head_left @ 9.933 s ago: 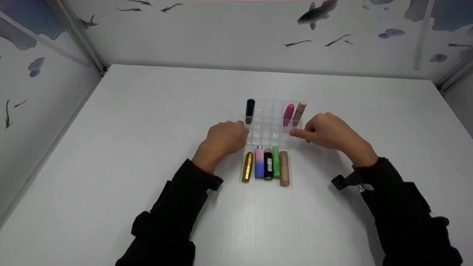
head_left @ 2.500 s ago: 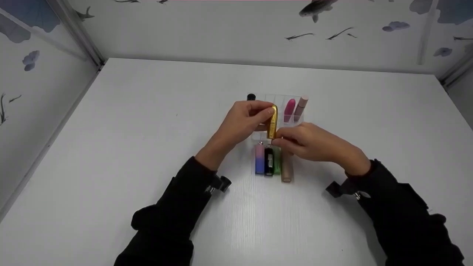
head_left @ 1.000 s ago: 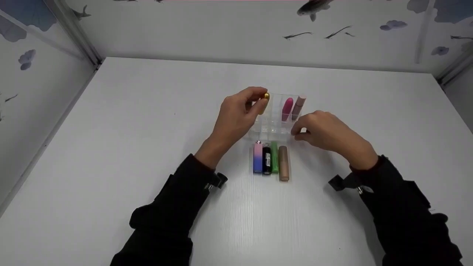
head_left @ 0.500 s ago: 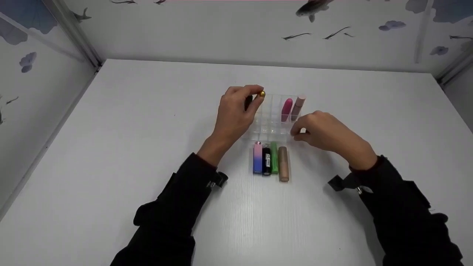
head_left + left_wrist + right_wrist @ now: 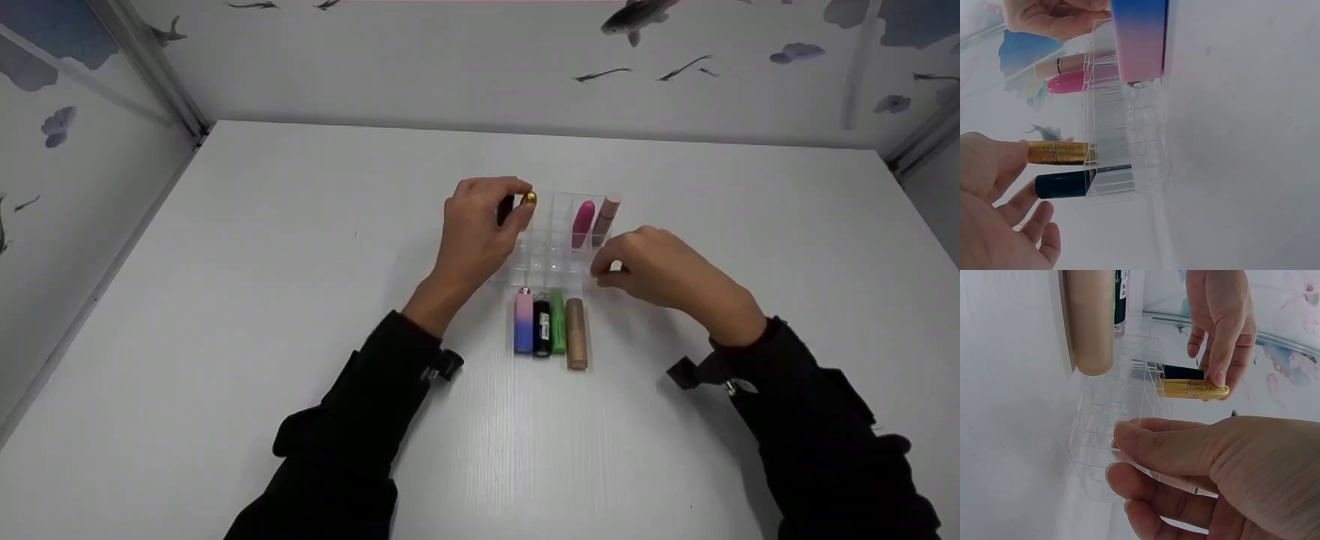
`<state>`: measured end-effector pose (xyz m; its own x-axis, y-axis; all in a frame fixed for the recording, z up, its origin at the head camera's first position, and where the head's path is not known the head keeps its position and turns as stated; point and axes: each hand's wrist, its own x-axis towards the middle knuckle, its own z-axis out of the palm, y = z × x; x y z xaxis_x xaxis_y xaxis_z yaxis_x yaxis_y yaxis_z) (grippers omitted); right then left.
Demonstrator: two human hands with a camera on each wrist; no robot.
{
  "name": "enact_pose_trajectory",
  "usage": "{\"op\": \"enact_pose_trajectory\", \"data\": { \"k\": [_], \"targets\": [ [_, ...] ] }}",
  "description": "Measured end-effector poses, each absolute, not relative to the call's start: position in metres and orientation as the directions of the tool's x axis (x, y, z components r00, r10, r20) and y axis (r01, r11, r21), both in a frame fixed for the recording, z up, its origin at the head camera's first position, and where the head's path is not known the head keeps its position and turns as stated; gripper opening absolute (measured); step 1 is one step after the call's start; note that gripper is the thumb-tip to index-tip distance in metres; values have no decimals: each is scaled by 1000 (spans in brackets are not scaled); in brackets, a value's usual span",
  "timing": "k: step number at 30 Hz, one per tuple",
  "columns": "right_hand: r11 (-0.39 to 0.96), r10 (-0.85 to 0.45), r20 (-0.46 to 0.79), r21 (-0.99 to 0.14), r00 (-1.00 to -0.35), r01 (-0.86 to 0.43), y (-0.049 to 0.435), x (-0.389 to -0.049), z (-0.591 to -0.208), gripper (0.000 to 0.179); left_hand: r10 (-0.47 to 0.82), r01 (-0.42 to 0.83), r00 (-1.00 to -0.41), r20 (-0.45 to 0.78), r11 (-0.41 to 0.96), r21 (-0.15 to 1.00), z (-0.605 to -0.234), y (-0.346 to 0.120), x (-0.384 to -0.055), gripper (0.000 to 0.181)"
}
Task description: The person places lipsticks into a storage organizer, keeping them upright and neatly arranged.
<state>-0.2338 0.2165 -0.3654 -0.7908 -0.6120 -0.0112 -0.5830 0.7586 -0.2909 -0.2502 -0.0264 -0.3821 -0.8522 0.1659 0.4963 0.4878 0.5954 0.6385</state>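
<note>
My left hand pinches a gold lipstick tube near its top, between thumb and index finger. The tube's lower end is at a slot opening of a clear plastic lipstick organizer, right beside a black-capped tube with a wand standing in the end slot. At the organizer's front right corner, my right hand grips the plastic wall with thumb and fingertips. A bright pink tube and a dusty-pink tube lean in the slots on the right side.
In front of the organizer several tubes lie in a row on the white table: a pink-and-blue one, a black one with a white label, a green one and a tan one. A patterned wall stands behind.
The gold lipstick tube went from the table row, up between both hands, then back left to a slot beside the black-capped tube. My right hand let go of it and returned to the organizer's corner.
</note>
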Motion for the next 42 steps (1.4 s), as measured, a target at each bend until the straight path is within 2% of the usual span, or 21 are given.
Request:
{"op": "enact_pose_trajectory", "data": {
  "k": [11, 15, 21, 25, 31, 38, 42],
  "targets": [
    [767, -606, -28, -283, -795, -575, 215, -234, -365, 13, 186, 422, -901, 392, 591, 688, -384, -28, -253, 21],
    [769, -605, -32, -284, -796, -573, 215, -234, -365, 13, 200, 408, -907, 370, 633, 658, -385, -29, -252, 22],
    [767, -605, -36, -297, -796, -569, 215, -234, -364, 13, 224, 418, -881, 416, 779, 466, -384, -31, -252, 25],
    [764, -605, -34, -304, -795, -569, 216, -234, -364, 14, 244, 423, -871, 427, 813, 399, -382, -30, -252, 26],
    [757, -612, -3, -292, -791, -585, 218, -234, -364, 13, 269, 469, -831, 486, 808, 355, -382, -30, -251, 23],
    [768, -602, -21, -289, -799, -571, 217, -233, -364, 13, 280, 472, -845, 456, 793, 386, -375, -31, -249, 35],
    [779, -591, -37, -287, -806, -558, 217, -233, -364, 14, 320, 542, -794, 517, 757, 365, -366, -35, -248, 37]
  ]
}}
